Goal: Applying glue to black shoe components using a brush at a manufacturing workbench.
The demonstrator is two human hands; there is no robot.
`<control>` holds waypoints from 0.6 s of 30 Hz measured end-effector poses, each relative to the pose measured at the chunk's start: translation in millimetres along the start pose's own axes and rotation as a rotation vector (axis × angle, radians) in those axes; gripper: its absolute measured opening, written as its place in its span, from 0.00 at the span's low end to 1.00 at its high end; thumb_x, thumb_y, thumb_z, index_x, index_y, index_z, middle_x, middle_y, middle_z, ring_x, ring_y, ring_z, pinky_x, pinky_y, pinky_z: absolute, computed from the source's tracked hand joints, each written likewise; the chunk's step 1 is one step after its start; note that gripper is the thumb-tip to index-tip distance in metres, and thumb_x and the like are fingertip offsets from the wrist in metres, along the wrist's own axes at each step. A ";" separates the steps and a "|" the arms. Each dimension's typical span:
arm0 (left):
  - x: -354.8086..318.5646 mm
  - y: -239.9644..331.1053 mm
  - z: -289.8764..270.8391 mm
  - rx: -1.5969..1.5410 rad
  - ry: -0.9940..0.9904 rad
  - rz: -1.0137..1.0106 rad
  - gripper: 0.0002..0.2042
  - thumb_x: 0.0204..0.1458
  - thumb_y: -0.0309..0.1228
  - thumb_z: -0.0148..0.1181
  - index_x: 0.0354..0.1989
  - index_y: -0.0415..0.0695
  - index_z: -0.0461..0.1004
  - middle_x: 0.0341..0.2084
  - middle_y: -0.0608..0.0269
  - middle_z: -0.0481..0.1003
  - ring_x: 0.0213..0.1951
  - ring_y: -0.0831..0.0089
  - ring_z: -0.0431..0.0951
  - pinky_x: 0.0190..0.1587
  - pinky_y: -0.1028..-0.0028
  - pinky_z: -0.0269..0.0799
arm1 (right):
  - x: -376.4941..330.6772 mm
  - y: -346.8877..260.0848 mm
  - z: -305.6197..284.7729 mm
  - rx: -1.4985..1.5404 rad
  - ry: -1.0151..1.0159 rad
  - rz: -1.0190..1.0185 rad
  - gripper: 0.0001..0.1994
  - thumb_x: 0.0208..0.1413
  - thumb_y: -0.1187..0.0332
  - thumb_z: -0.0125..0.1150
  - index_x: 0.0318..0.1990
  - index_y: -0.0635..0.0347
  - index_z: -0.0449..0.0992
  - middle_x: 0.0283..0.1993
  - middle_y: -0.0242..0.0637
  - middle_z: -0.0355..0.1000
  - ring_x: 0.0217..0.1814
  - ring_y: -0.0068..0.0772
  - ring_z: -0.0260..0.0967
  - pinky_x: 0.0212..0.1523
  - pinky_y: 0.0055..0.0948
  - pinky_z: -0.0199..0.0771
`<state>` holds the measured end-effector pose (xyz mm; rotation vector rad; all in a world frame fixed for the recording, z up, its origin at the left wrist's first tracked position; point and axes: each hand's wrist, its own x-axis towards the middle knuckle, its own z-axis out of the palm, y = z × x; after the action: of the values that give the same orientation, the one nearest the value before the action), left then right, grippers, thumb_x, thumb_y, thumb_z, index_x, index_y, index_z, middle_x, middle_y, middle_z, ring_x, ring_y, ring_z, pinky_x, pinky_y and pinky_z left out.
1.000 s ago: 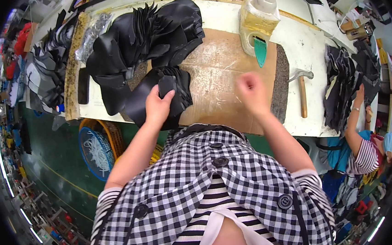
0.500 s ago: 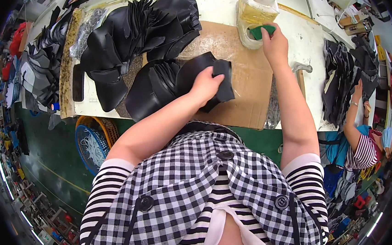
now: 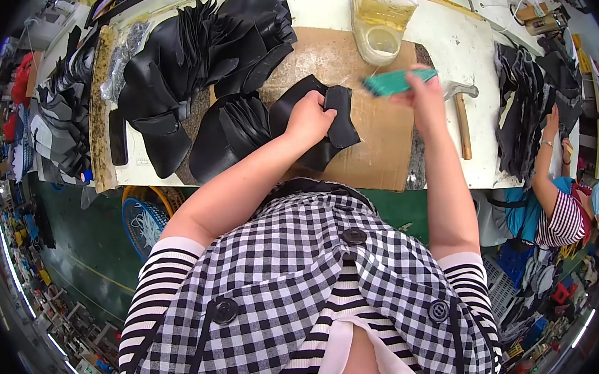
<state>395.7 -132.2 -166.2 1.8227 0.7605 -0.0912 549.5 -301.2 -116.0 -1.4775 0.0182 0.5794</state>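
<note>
Pinching black piece [image 3: 341,117] in nearly closed left grip [image 3: 310,121], over cardboard [image 3: 380,142] on tabletop [image 3: 461,44]. Grasping green brush [image 3: 393,82] in closed right grip [image 3: 425,100], raised between yellowish bottle [image 3: 384,11] and black piece.

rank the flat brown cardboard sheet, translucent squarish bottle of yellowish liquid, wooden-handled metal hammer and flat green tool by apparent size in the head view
1. Cardboard sheet, though partly covered
2. Bottle, cut off at the top
Unranked: hammer and green tool look too close; the right hand partly covers the tool.
</note>
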 end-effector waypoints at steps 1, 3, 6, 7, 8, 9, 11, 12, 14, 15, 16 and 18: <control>-0.2 1.1 0.1 -0.006 -0.014 -0.027 0.13 0.45 0.29 0.63 0.33 0.36 0.68 0.25 0.51 0.74 0.30 0.57 0.77 0.35 0.64 0.72 | -9.8 7.1 6.5 -0.001 -0.012 0.015 0.11 0.56 0.73 0.52 0.46 0.61 0.62 0.36 0.41 0.69 0.27 0.36 0.73 0.23 0.30 0.79; -1.2 2.4 0.3 -0.013 -0.028 -0.054 0.13 0.45 0.29 0.63 0.34 0.36 0.67 0.25 0.51 0.74 0.30 0.57 0.77 0.35 0.64 0.71 | -25.0 26.0 20.8 -0.313 -0.109 -0.049 0.13 0.55 0.72 0.57 0.47 0.57 0.64 0.34 0.38 0.71 0.31 0.27 0.73 0.28 0.25 0.76; -3.5 3.7 0.5 0.041 0.047 0.019 0.15 0.44 0.28 0.64 0.37 0.36 0.66 0.25 0.52 0.74 0.29 0.57 0.77 0.34 0.64 0.71 | -31.2 44.1 25.6 -0.611 -0.003 -0.536 0.12 0.54 0.70 0.59 0.45 0.56 0.66 0.32 0.42 0.73 0.26 0.35 0.74 0.26 0.30 0.73; -4.1 3.9 0.6 0.027 0.037 -0.016 0.17 0.44 0.28 0.64 0.38 0.36 0.65 0.25 0.52 0.74 0.30 0.57 0.77 0.35 0.65 0.71 | -31.1 47.8 25.4 -0.643 0.030 -0.455 0.12 0.54 0.70 0.59 0.45 0.56 0.66 0.32 0.42 0.73 0.26 0.35 0.74 0.26 0.30 0.73; -4.1 4.4 -0.1 0.014 0.022 -0.046 0.18 0.44 0.28 0.64 0.40 0.36 0.64 0.25 0.51 0.74 0.31 0.57 0.77 0.35 0.65 0.71 | -30.3 49.5 24.8 -0.676 -0.028 -0.499 0.12 0.54 0.69 0.60 0.45 0.56 0.67 0.30 0.41 0.73 0.25 0.34 0.73 0.27 0.30 0.71; -3.8 4.8 -0.4 0.022 0.025 -0.042 0.18 0.44 0.28 0.64 0.40 0.36 0.64 0.25 0.51 0.74 0.31 0.57 0.77 0.35 0.65 0.71 | -28.5 49.8 24.1 -0.709 -0.080 -0.505 0.12 0.54 0.68 0.61 0.44 0.55 0.67 0.27 0.41 0.73 0.25 0.33 0.73 0.27 0.30 0.70; -3.4 5.3 -1.1 0.073 0.024 -0.028 0.19 0.44 0.28 0.64 0.40 0.36 0.63 0.25 0.51 0.73 0.31 0.57 0.76 0.35 0.66 0.71 | -24.1 47.8 25.1 -0.670 -0.048 -0.608 0.12 0.54 0.68 0.60 0.45 0.55 0.67 0.26 0.41 0.73 0.24 0.34 0.72 0.27 0.30 0.70; -3.0 5.5 -1.2 0.068 0.029 -0.012 0.19 0.44 0.28 0.64 0.40 0.36 0.63 0.25 0.51 0.73 0.31 0.57 0.76 0.35 0.66 0.71 | -20.4 46.7 27.6 -0.620 0.000 -0.644 0.12 0.54 0.69 0.60 0.45 0.55 0.68 0.25 0.42 0.72 0.23 0.35 0.72 0.26 0.31 0.69; -3.5 5.8 -0.9 0.050 -0.001 -0.048 0.19 0.44 0.28 0.64 0.41 0.36 0.62 0.24 0.52 0.72 0.30 0.58 0.75 0.35 0.65 0.70 | -18.8 45.4 29.7 -0.560 -0.054 -0.596 0.12 0.55 0.69 0.59 0.45 0.55 0.68 0.27 0.42 0.72 0.25 0.36 0.73 0.28 0.31 0.70; -4.7 5.9 -0.5 0.046 0.017 -0.026 0.19 0.44 0.28 0.64 0.41 0.36 0.62 0.24 0.52 0.72 0.30 0.58 0.75 0.35 0.65 0.70 | -17.7 45.7 30.9 -0.478 -0.114 -0.551 0.11 0.55 0.70 0.58 0.45 0.55 0.68 0.28 0.43 0.73 0.27 0.37 0.73 0.30 0.31 0.71; -5.7 6.2 -0.7 0.044 0.020 -0.003 0.19 0.44 0.27 0.63 0.41 0.36 0.62 0.24 0.53 0.72 0.30 0.58 0.75 0.35 0.65 0.70 | -21.2 47.2 28.0 -0.477 -0.084 -0.532 0.11 0.55 0.70 0.58 0.45 0.55 0.68 0.28 0.43 0.73 0.27 0.37 0.73 0.30 0.31 0.71; -10.4 6.2 -0.3 0.033 0.001 -0.004 0.19 0.46 0.25 0.61 0.44 0.37 0.61 0.24 0.55 0.72 0.30 0.59 0.75 0.35 0.65 0.70 | -29.6 52.3 19.1 -0.593 -0.201 -0.455 0.11 0.55 0.72 0.58 0.45 0.55 0.68 0.30 0.42 0.73 0.28 0.34 0.73 0.29 0.29 0.70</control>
<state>390.6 -137.8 -156.7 1.8522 0.7677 -0.1058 497.9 -294.6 -151.6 -1.9058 -0.6806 0.3672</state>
